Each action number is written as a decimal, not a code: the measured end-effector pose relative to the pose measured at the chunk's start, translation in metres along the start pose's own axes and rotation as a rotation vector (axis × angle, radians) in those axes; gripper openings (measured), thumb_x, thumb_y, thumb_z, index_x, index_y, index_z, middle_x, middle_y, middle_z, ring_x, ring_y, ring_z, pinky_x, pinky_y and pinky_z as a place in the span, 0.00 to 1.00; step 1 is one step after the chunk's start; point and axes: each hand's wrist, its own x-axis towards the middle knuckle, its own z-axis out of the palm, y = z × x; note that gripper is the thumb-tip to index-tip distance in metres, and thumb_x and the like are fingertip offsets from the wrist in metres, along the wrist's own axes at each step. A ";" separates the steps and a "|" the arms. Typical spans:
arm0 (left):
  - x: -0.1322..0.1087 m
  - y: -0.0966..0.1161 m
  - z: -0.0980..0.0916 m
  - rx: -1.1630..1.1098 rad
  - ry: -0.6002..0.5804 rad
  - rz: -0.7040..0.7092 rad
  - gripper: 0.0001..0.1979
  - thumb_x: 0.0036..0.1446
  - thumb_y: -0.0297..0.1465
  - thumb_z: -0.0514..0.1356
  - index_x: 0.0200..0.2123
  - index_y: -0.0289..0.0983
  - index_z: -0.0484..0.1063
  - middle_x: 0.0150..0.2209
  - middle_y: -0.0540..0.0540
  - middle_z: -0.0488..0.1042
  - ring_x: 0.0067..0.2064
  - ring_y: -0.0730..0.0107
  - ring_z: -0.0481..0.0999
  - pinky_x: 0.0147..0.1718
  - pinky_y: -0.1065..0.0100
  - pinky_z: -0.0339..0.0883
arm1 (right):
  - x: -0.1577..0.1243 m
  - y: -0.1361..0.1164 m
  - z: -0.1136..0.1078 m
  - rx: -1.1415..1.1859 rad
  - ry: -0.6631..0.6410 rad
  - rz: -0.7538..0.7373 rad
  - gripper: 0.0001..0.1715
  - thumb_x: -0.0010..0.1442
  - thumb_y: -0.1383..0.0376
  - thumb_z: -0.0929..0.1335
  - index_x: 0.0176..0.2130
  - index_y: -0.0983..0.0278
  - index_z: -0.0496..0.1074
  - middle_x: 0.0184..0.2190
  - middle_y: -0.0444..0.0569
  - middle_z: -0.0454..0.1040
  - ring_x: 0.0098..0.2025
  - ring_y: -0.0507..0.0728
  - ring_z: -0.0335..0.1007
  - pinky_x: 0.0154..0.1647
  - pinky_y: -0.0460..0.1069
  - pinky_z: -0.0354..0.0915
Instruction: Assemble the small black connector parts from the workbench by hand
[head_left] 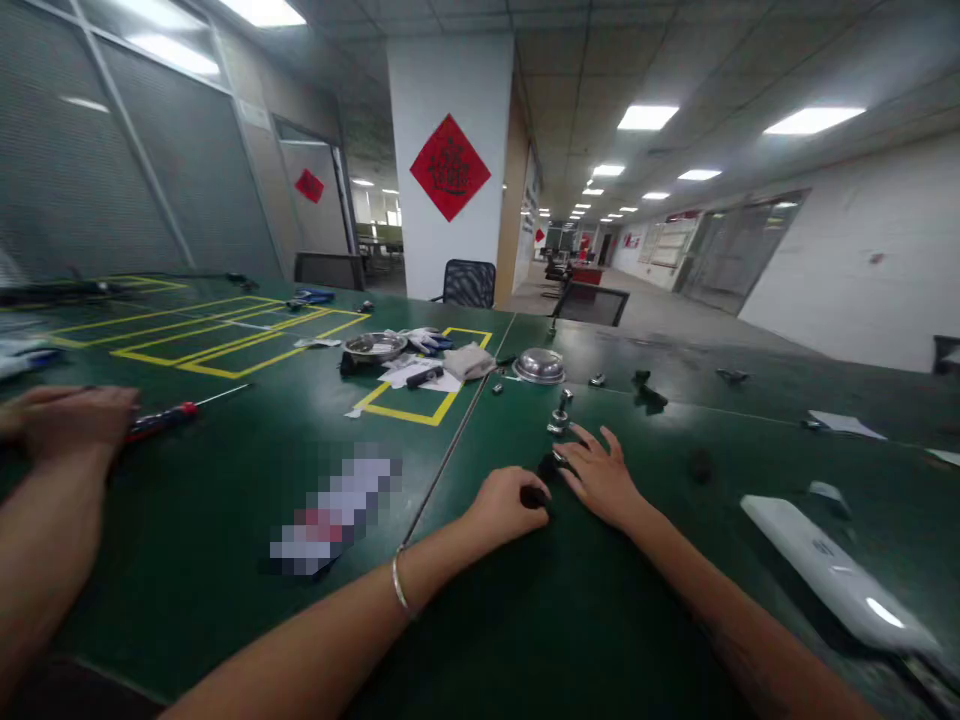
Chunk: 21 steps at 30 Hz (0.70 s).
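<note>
Low over the green table (465,610), my left hand (506,508), with a bracelet (400,583) on its wrist, is curled round a small dark piece (534,496); its kind is hidden by my fingers. Just to the right, my right hand (602,480) pinches a small black-and-silver part (550,466) between thumb and index finger, its other fingers spread. The two hands almost meet. Beyond my right fingertips stands an upright shiny metal fitting (559,412). A small metal nut-like piece (497,388) lies farther off to the left.
Another person's hand (75,420) is at the left, by a red-and-black screwdriver (161,422). A pixelated packet (334,518) lies left of my arm. Farther back are a steel bowl (375,346), an overturned metal dish (538,366) and gloves (424,340). A white power strip-like bar (832,570) lies right.
</note>
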 end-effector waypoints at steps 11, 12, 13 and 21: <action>-0.019 0.013 0.016 -0.059 -0.017 0.100 0.14 0.48 0.35 0.64 0.39 0.38 0.74 0.35 0.47 0.73 0.37 0.66 0.72 0.35 0.69 0.63 | -0.023 -0.009 -0.017 0.060 -0.015 0.005 0.18 0.57 0.75 0.58 0.44 0.66 0.70 0.39 0.55 0.73 0.46 0.62 0.66 0.45 0.56 0.60; -0.021 0.012 0.016 -0.085 -0.013 0.088 0.15 0.47 0.34 0.64 0.40 0.38 0.72 0.37 0.47 0.73 0.39 0.65 0.72 0.37 0.68 0.63 | -0.026 -0.010 -0.024 0.076 -0.007 0.024 0.18 0.57 0.74 0.57 0.44 0.67 0.69 0.38 0.56 0.72 0.43 0.62 0.67 0.41 0.55 0.61; -0.024 0.012 0.016 -0.120 -0.010 0.067 0.18 0.46 0.33 0.65 0.42 0.38 0.71 0.38 0.47 0.73 0.40 0.64 0.72 0.38 0.67 0.64 | -0.029 -0.012 -0.032 0.131 0.020 0.064 0.18 0.58 0.73 0.56 0.45 0.68 0.68 0.37 0.56 0.72 0.39 0.60 0.68 0.38 0.54 0.63; -0.033 0.013 0.021 -0.440 -0.026 0.001 0.37 0.45 0.21 0.60 0.56 0.38 0.45 0.44 0.44 0.74 0.44 0.64 0.73 0.46 0.62 0.64 | -0.059 -0.054 -0.051 0.525 0.046 0.131 0.09 0.63 0.65 0.58 0.37 0.62 0.65 0.30 0.48 0.69 0.30 0.55 0.68 0.30 0.48 0.65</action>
